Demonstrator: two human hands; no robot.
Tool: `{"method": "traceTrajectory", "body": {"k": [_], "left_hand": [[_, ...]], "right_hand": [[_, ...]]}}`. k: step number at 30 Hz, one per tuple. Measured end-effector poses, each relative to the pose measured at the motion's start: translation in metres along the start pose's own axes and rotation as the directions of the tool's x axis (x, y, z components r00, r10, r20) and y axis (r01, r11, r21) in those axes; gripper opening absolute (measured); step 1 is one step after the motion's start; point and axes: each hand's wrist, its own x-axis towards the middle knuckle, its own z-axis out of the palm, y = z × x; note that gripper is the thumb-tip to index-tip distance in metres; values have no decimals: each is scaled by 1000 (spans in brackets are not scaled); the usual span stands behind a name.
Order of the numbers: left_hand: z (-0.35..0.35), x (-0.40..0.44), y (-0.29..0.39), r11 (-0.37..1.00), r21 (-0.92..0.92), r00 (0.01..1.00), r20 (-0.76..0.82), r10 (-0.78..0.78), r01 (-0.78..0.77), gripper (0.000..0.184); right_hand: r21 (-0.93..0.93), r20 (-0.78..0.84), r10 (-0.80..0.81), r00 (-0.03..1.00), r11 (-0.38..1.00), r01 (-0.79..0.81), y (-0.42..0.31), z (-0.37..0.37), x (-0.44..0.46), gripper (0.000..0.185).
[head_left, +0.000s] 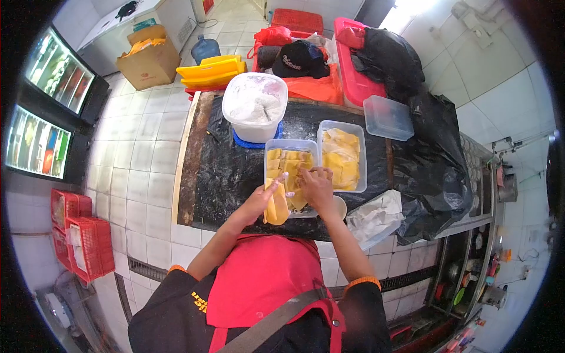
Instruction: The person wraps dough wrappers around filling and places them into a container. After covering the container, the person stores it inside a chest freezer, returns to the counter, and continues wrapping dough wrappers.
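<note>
My left hand [260,199] holds a yellow dough sheet [275,210] at the near left corner of a clear plastic container [291,143]; its fingertips look dusted with white powder. Inside that container lie more yellow dough sheets [289,159], laid side by side. My right hand [318,187] reaches over the container's right side, its bent fingers closed on the edge of a dough sheet there. Its fingertips are partly hidden. Just beyond it, a second clear container [363,167] is filled with powdered yellow dough sheets [341,156].
A white tub of powder [256,109] stands on a blue base [250,142] at the back. An upturned-looking clear box [388,117] is at the right, with a crumpled whitish bag [376,217] nearer me. Black plastic sheeting [206,182] covers the table; red crates [88,247] stand left.
</note>
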Motion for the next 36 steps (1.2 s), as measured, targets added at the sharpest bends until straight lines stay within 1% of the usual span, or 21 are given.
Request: {"method": "traceTrajectory", "body": {"k": [1, 3, 4, 5, 6, 8, 10, 12, 15, 17, 18, 20, 24, 26, 27, 29, 31, 32, 34, 35, 36], "left_hand": [[-4, -1, 1, 996, -89, 1000, 0, 2, -2, 50], [-7, -4, 7, 987, -160, 1000, -3, 14, -15, 56], [-9, -6, 10, 972, -234, 1000, -8, 26, -27, 63], [-13, -5, 11, 969, -249, 1000, 2, -9, 9, 83], [-12, -6, 12, 969, -247, 1000, 2, -10, 10, 83], [-8, -10, 17, 921, -385, 995, 53, 87, -60, 92], [-3, -15, 24, 912, -396, 990, 44, 137, -108, 94], [-2, -18, 23, 899, -413, 984, 31, 177, -148, 95], [-12, -16, 15, 926, -372, 994, 49, 95, -70, 87], [-18, -9, 5, 859, -511, 992, 116, 43, 23, 76], [-14, -7, 4, 860, -510, 992, 120, 46, 22, 76], [-7, -4, 0, 754, -656, 989, 100, 111, -19, 71], [-6, -3, -10, 774, -629, 986, 71, 153, -75, 66], [-3, -1, -10, 776, -619, 974, 77, 214, -121, 52], [3, 0, -3, 779, -615, 973, 82, 215, -120, 52], [15, -1, 11, 958, -209, 979, -100, 179, -196, 39], [15, 2, 7, 971, -124, 974, -128, 186, -202, 36], [16, 2, 4, 979, -42, 969, -159, 190, -199, 34], [15, 2, 4, 981, -86, 966, -210, 152, -173, 31], [12, 4, 4, 980, -112, 958, -256, 132, -165, 31], [9, 5, 3, 977, -141, 947, -301, 109, -157, 31]], "right_hand": [[0, -2, 3, 1000, 1000, -3, -1, -2, 0, 31], [-29, 102, -3, 995, 1000, 6, -3, -8, -2, 33], [-29, 101, 2, 995, 1000, 1, -2, -7, -3, 33], [-22, 77, -6, 997, 1000, 8, -2, -6, -4, 33], [-14, 52, -17, 999, 1000, 17, -4, -8, -2, 34], [37, 10, 21, 1000, 999, -22, -10, -16, 0, 33], [89, -30, 52, 998, 995, -50, -22, -34, 9, 33], [482, -85, 231, 969, 861, -163, -38, -52, 12, 36], [493, -58, 162, 985, 862, -113, -70, -79, 18, 35], [438, -140, 126, 982, 898, -53, -73, -72, 15, 35], [381, -210, 74, 975, 924, 12, -74, -70, 14, 36], [341, -267, 60, 962, 939, 36, -77, -67, 10, 37], [432, -208, 153, 966, 901, -50, -83, -64, 6, 30], [471, -171, 177, 969, 879, -77, -85, -63, 3, 27], [546, -157, 213, 964, 832, -94, -87, -61, -1, 26], [616, -145, 248, 958, 780, -109, -87, -60, -9, 26], [624, -98, 388, 917, 742, -247, -80, -66, -15, 27], [624, -103, 389, 916, 742, -245, -76, -68, -21, 27], [619, 85, 494, 865, 654, -434, -63, -73, -40, 26], [620, 83, 496, 864, 653, -434, -55, -76, -52, 26], [361, 0, 479, 878, 819, -447, -45, -79, -66, 26]]}}
